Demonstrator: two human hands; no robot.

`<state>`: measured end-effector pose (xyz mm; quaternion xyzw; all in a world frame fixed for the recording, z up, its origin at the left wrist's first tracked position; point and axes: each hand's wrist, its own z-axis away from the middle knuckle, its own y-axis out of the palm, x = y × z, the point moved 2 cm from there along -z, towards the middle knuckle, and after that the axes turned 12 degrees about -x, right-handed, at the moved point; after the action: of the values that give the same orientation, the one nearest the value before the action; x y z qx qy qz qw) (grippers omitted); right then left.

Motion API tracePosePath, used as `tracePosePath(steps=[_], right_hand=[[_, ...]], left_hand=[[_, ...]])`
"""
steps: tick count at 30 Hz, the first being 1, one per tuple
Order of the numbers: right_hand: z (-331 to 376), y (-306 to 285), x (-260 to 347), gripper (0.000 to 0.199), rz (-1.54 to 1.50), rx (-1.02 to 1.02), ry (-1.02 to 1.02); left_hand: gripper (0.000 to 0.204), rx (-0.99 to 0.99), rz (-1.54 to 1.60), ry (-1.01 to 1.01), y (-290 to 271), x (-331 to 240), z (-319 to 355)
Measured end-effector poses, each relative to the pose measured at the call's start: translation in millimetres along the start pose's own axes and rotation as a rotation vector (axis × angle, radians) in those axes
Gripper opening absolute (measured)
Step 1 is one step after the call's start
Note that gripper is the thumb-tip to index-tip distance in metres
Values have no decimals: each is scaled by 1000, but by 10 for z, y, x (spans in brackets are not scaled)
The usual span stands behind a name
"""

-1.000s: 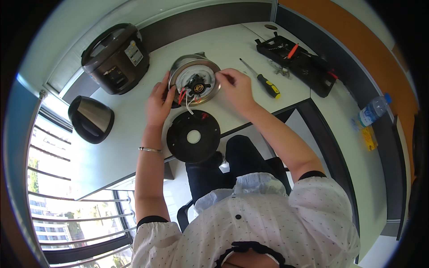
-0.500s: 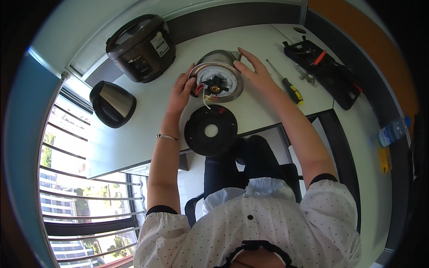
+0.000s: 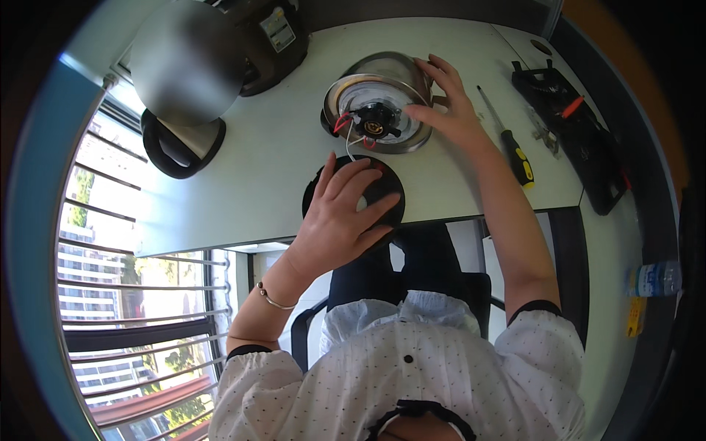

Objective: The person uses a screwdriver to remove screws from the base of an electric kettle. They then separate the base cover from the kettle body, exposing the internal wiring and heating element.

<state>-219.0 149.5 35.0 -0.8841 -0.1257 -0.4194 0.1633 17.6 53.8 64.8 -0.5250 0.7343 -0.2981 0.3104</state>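
Observation:
A stainless steel kettle body (image 3: pixel 393 65) lies on its side on the table, its underside turned toward me. That underside shows a black round connector (image 3: pixel 375 121) with red and white wires. My right hand (image 3: pixel 456 110) grips the kettle's right side, thumb at the base rim and fingers over the wall. In front of the kettle, at the table's near edge, is a black round base cover (image 3: pixel 386 209) with a light centre. My left hand (image 3: pixel 342 209) lies over this cover with its fingers spread, hiding much of it. The white wire runs down toward the cover.
To the right lie a yellow-and-black screwdriver (image 3: pixel 518 158), small metal parts (image 3: pixel 546 138) and a black tool case (image 3: pixel 588 140). A steel-and-black kettle-like vessel (image 3: pixel 180 151) and a dark rice cooker (image 3: pixel 276 44), partly behind a blurred patch, stand left. A plastic bottle (image 3: pixel 658 280) is far right.
My left hand has let go of the kettle's left side and come down over the black cover. My right hand stays on the kettle. The whole view has shifted.

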Motion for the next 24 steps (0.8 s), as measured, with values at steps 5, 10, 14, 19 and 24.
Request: tracePosePath(steps=[5,10,14,19,24], right_hand=[[42,-5,-6,83,76,-67,-48],[81,12,33,83,120,-102,-56],[72,-3,47,82,102,-95,-53],[60,4,11,82,35,-102,22],[77,-4,8,81,56,-118,36]], left_hand=[[26,-8,-38,-2,68,113,159],[36,87,121,13,-67,-34,241],[34,19,-3,42,-92,43,361],[26,-81,-109,-59,-230,219,463],[24,-107,-142,-221,-308,296,490]])
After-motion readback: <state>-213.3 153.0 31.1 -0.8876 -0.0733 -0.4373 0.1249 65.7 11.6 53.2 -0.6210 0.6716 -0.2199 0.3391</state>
